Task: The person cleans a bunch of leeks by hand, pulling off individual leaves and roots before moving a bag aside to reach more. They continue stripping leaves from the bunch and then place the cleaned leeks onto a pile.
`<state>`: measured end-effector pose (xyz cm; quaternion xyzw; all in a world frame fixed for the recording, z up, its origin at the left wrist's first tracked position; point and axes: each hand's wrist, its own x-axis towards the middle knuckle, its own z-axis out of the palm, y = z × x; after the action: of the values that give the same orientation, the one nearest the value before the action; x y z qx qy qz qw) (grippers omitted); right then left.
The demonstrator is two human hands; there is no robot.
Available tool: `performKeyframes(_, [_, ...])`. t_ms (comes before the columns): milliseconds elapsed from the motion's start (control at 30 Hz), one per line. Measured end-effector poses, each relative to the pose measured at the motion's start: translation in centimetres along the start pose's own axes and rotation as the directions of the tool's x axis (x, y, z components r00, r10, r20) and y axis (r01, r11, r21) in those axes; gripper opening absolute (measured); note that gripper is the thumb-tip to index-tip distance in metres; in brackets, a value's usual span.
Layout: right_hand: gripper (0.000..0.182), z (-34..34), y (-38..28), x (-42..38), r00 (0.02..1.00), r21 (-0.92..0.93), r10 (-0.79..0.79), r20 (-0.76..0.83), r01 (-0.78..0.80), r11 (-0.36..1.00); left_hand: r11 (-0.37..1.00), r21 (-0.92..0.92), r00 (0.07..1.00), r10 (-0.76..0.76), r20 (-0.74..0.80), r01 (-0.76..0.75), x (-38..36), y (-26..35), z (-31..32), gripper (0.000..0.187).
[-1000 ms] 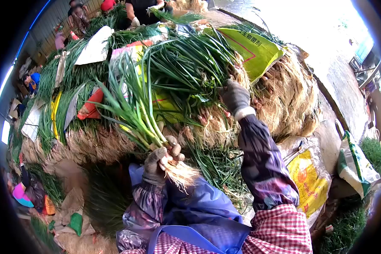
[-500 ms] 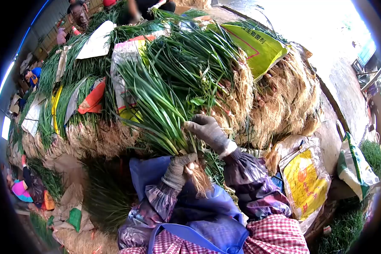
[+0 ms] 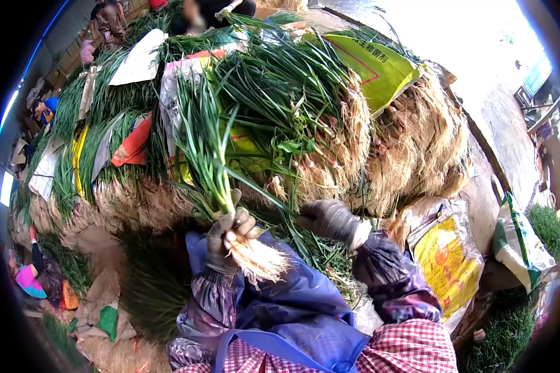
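A bunch of spring onions [image 3: 221, 177] stands in my left hand [image 3: 223, 239], green leaves upward. My gloved fingers are wrapped around its lower stems, and the pale bulbs and stringy roots [image 3: 258, 258] stick out to the right below them. To the right of the bunch is my gloved right hand [image 3: 333, 222], fingers curled and partly blurred. One long leaf runs from the bunch toward its fingertips; what lies between them is hard to make out. Loose green leaves [image 3: 311, 248] lie beneath this hand. A blue apron [image 3: 292, 298] covers my lap.
Ahead, a large heap of spring onions [image 3: 280, 81] has roots [image 3: 417, 137] facing right and toward me. Sacks lie over it, including a yellow-green one [image 3: 373, 68]. A yellow printed sack [image 3: 448, 264] is at right. Other people [image 3: 221, 9] are at the back and left.
My left hand has moved left and slightly up with the bunch, which is now more upright. My right hand has drawn away from the leaves, down and to the right.
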<state>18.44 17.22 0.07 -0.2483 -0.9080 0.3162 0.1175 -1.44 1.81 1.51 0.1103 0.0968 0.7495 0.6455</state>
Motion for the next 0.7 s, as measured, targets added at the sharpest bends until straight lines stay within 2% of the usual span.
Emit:
performKeyframes(33, [0.022,-1.9,0.3,0.7,0.922,-0.485,0.176,0.346,0.015,0.875,1.0,-0.025,0.992,0.012,0.122,-0.009,-0.1,0.2,0.6,0.045])
performKeyframes(67, [0.028,-2.3,1.3,2.4,0.751,-0.726,0.533,0.388,-0.107,0.679,0.997,0.008,0.989,0.077,0.128,-0.078,-0.2,-0.1,1.0,0.042])
performKeyframes(100, [0.027,-3.9,1.5,2.7,0.908,-0.6,0.405,0.11,-0.265,0.755,0.995,0.028,0.989,0.095,0.112,-0.098,-0.1,-0.3,1.0,0.038])
performKeyframes(133, [0.027,-4.7,2.4,3.2,0.903,-0.331,0.263,-0.34,-0.376,0.865,0.997,0.036,0.991,0.064,0.114,-0.069,0.2,-0.6,0.3,0.035])
performKeyframes(167, [0.027,-5.9,3.3,4.1,0.811,-0.291,0.171,-0.559,-0.385,0.876,0.998,0.053,0.992,0.036,0.119,-0.043,0.5,-0.6,-0.2,0.032])
performKeyframes(200, [0.025,-6.4,5.9,5.5,0.774,-0.353,0.114,-0.622,-0.408,0.842,0.993,0.11,0.999,0.049,-0.021,-0.046,0.5,-1.3,0.4,0.029])
performKeyframes(233, [0.023,-7.0,6.2,6.4,0.803,-0.433,0.201,-0.561,-0.492,0.756,0.998,0.055,0.998,-0.026,0.061,0.023,1.0,-1.6,-0.1,0.025])
performKeyframes(300, [0.021,-6.8,5.1,6.2,0.815,-0.263,0.276,-0.509,-0.453,0.852,0.985,0.169,0.996,-0.032,-0.083,0.046,0.9,-2.2,-0.4,0.023])
performKeyframes(333, [0.022,-6.7,3.3,4.9,0.832,-0.077,0.142,-0.537,-0.216,0.973,0.978,0.191,0.994,-0.062,-0.092,0.079,0.8,-1.9,-0.2,0.023])
performKeyframes(367, [0.02,-6.8,0.5,3.9,0.832,0.106,0.147,-0.535,-0.107,0.989,0.971,0.225,0.991,-0.055,-0.126,0.083,0.7,-1.8,-0.9,0.025])
performKeyframes(400, [0.009,-5.9,-1.1,2.6,0.851,0.287,0.176,-0.494,-0.032,0.957,0.971,0.221,0.982,-0.046,-0.181,0.087,0.3,-2.0,-1.6,0.027])
performKeyframes(433, [0.006,-3.9,-1.7,1.8,0.876,0.377,0.108,-0.47,0.088,0.922,0.971,0.225,0.975,-0.033,-0.219,0.084,0.7,-2.1,-1.9,0.028])
performKeyframes(500, [0.015,0.3,-2.4,0.3,0.915,0.487,0.014,-0.403,0.202,0.85,0.905,0.396,0.933,-0.004,-0.359,0.156,2.1,-3.2,-2.7,0.031])
performKeyframes(533, [0.018,0.0,-3.6,-0.1,0.964,0.234,-0.052,-0.262,0.116,0.965,0.902,0.376,0.924,-0.063,-0.376,0.215,2.4,-3.5,-2.0,0.029])
performKeyframes(567, [0.022,-0.6,-4.6,-0.3,0.992,-0.053,-0.076,-0.103,0.07,0.996,0.895,0.355,0.913,-0.122,-0.389,0.27,2.9,-3.7,-1.3,0.026])
performKeyframes(600, [0.03,-1.4,-4.6,0.5,0.998,-0.05,0.068,-0.001,-0.068,0.996,0.887,0.313,0.879,-0.179,-0.443,0.339,2.8,-3.5,-1.6,0.019])
performKeyframes(633, [0.039,-2.2,-4.6,1.2,0.972,-0.076,0.21,0.101,-0.203,0.976,0.885,0.337,0.867,-0.131,-0.48,0.32,2.6,-3.5,-2.0,0.018])
performKeyframes(667, [0.043,-2.3,-3.8,1.9,0.983,0.24,0.173,-0.059,-0.155,0.958,0.881,0.362,0.853,-0.082,-0.515,0.303,2.5,-3.7,-2.6,0.018])
performKeyframes(700, [0.048,-2.1,-2.8,2.4,0.957,0.521,0.187,-0.221,-0.046,0.852,0.876,0.387,0.835,-0.034,-0.549,0.289,2.2,-4.0,-3.2,0.017])
